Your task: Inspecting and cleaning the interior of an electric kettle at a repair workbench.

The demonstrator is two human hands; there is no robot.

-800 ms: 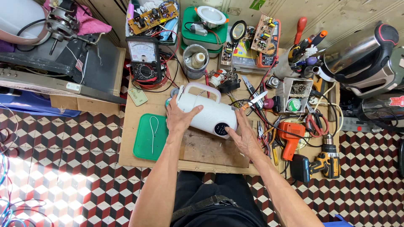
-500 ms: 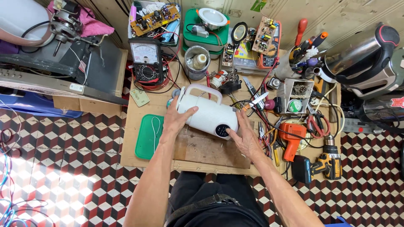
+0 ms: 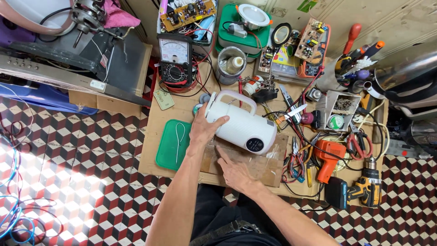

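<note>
Slid off the white kettle (image 3: 243,126): right hand (image 3: 235,169), now flat and empty on the cardboard sheet (image 3: 266,166) just beside it. Lay tipped on its side mid-bench (image 3: 150,157), steadied against rolling by left hand (image 3: 204,129), grip spread over the lid end.

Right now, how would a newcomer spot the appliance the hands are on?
Find the low wooden table on the checkered floor. At its middle lies a white ribbed kettle on its side, left hand on it. It alone is white, with a handle and a dark round panel.
</note>
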